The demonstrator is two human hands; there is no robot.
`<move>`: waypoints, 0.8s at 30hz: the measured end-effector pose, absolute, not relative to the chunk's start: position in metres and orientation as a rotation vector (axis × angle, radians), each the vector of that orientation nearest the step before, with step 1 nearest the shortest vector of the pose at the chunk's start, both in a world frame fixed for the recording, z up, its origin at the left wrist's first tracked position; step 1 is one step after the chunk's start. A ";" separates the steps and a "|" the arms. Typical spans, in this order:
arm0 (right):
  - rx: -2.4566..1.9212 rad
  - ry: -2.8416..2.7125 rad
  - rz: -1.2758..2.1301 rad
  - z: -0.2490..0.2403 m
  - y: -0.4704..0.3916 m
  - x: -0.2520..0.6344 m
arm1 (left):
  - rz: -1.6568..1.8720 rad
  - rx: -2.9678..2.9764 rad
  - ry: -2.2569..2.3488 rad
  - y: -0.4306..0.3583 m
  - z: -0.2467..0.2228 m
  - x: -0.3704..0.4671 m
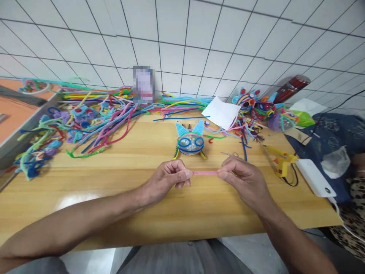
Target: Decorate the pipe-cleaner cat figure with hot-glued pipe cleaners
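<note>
Between my two hands a short pink pipe cleaner (205, 173) is stretched straight and level above the table. My left hand (174, 174) pinches one end between thumb and forefinger. The other end is pinched by my right hand (238, 177). Just beyond them stands a craft animal figure (191, 144) with a clear round body, light blue pointed ears, blue rings like glasses and dark legs with yellow edges. Behind my right hand lies a pair of scissors (234, 154), partly covered by the fingers.
Piles of coloured pipe cleaners (111, 121) lie along the wall at left and centre. A white paper (221, 113) and finished figures (256, 106) are at back right. A yellow glue gun (282, 161) and white power strip (313, 178) lie at right, beside another person's arm (358, 163).
</note>
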State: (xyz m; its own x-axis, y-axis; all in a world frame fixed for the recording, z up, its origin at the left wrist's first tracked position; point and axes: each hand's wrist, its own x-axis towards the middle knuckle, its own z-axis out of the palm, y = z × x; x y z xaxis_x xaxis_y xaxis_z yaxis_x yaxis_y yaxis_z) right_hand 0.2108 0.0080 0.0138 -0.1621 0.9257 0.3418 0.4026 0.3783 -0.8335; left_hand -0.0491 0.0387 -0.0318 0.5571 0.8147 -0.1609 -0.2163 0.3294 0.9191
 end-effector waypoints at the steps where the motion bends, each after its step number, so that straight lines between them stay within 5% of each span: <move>1: -1.178 -1.721 0.756 0.013 0.009 0.210 | 0.756 1.024 0.704 0.038 -0.033 -0.050; 11: -1.059 -1.424 1.134 0.004 0.010 0.201 | 0.766 0.982 0.610 0.036 -0.031 -0.057; 19: -1.160 -1.822 0.004 0.007 0.003 0.200 | 0.824 0.901 0.732 0.038 -0.031 -0.048; 24: -0.980 -2.220 0.019 0.007 0.002 0.177 | 0.755 0.896 0.703 0.033 -0.025 -0.043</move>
State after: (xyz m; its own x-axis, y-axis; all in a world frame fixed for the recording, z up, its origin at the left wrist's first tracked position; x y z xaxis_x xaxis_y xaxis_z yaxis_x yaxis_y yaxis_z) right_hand 0.1774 0.0018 0.0069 -0.4688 0.6532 0.5946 0.6432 0.7138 -0.2771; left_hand -0.0430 0.0332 -0.0255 0.5458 0.8100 -0.2146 -0.2724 0.4136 0.8687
